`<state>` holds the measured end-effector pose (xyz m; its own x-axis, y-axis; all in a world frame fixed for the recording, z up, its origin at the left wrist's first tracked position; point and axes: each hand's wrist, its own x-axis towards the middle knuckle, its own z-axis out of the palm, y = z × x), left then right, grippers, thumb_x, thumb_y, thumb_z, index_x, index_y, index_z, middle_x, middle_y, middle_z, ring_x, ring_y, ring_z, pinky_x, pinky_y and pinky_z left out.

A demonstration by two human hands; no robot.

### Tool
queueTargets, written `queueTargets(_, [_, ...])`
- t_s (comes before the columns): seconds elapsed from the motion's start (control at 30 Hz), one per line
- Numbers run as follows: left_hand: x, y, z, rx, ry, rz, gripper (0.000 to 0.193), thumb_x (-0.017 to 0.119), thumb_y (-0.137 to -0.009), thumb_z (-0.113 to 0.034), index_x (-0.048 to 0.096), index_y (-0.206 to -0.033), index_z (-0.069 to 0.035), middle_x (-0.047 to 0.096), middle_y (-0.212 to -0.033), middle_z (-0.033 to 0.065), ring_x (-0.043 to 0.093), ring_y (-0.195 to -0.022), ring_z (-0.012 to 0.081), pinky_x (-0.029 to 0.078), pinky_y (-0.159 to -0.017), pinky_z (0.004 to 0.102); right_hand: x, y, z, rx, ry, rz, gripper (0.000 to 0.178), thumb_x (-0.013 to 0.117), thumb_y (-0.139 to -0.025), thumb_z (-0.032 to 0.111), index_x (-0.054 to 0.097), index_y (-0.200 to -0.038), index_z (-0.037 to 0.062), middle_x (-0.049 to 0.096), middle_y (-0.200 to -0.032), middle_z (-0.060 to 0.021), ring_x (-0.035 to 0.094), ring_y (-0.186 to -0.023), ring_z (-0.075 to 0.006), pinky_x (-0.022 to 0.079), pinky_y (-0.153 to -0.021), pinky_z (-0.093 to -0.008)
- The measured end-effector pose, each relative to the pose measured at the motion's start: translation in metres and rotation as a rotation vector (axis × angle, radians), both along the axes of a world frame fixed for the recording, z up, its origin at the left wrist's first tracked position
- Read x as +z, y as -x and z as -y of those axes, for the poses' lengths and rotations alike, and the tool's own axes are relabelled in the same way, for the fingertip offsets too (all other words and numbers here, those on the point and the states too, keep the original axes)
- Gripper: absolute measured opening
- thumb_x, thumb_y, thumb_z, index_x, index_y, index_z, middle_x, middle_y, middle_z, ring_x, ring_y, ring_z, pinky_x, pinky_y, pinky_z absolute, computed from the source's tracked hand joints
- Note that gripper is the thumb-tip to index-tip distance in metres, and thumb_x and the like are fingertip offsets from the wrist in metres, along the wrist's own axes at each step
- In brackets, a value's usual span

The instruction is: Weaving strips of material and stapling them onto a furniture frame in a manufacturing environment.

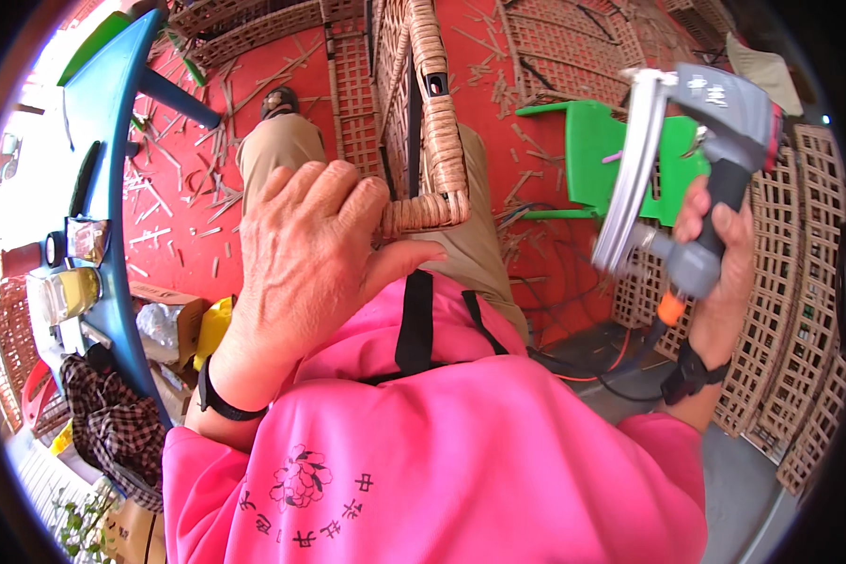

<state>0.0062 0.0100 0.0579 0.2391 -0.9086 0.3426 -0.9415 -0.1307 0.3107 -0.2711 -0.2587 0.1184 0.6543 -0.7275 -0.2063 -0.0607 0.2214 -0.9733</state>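
Note:
My left hand [305,249] lies over the near corner of a woven wicker frame [442,141], its back turned up. The fingers bend down over the bar and their tips are hidden; the thumb stretches out along the near side. Off to the right, my right hand [724,230] is closed round the black grip of a grey pneumatic staple gun [724,103]. The gun's long silver magazine [630,179] points up and away, clear of the wicker. An orange fitting [670,308] joins the base of the grip to an air hose.
A blue table [127,235] on the left holds a jar [70,293] and small items. A green plastic chair [587,160] stands beyond the gun. Wicker panels [771,310] lean at right. Offcuts litter the red floor [193,216]; hoses [592,371] trail at right.

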Motion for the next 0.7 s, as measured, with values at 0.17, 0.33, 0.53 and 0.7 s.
queueTargets(0.17, [-0.011,-0.014,-0.012,0.036,0.106,-0.108,0.050,0.081,-0.071,-0.049,0.065,-0.094,-0.007,0.057,-0.081,0.0081,0.060,-0.077,0.0306,0.047,-0.070,0.0404,0.048,-0.042,-0.080,0.133,0.014,-0.350,0.050,0.075,-0.075,0.016,0.053,-0.117,-0.0025,0.061,-0.083,-0.0085,0.065,-0.065,-0.0165,0.055,-0.063,-0.0296])
queueTargets(0.33, [-0.030,-0.023,-0.014,-0.039,0.231,-0.316,0.048,0.081,-0.073,-0.048,0.065,-0.083,-0.004,0.059,-0.077,0.0094,0.061,-0.072,0.0295,0.048,-0.063,0.0400,0.095,-0.071,-0.112,0.227,-0.014,-0.621,0.047,0.073,-0.075,0.015,0.053,-0.114,-0.0024,0.061,-0.082,-0.0083,0.066,-0.062,-0.0163,0.055,-0.060,-0.0303])
queueTargets(0.53, [-0.038,-0.023,-0.011,-0.046,0.279,-0.357,0.047,0.082,-0.074,-0.048,0.065,-0.078,-0.004,0.057,-0.070,0.0093,0.061,-0.067,0.0287,0.048,-0.060,0.0398,0.121,-0.094,-0.126,0.188,-0.057,-0.682,0.041,0.074,-0.075,0.017,0.054,-0.106,-0.0014,0.062,-0.081,-0.0093,0.065,-0.058,-0.0172,0.055,-0.055,-0.0310])
queueTargets(0.7, [-0.041,-0.022,-0.008,-0.043,0.343,-0.381,0.048,0.082,-0.074,-0.048,0.064,-0.075,-0.004,0.056,-0.067,0.0088,0.060,-0.065,0.0287,0.048,-0.058,0.0396,0.130,-0.107,-0.130,0.149,-0.085,-0.714,0.043,0.073,-0.076,0.017,0.053,-0.108,-0.0019,0.061,-0.079,-0.0109,0.064,-0.056,-0.0185,0.056,-0.054,-0.0317])
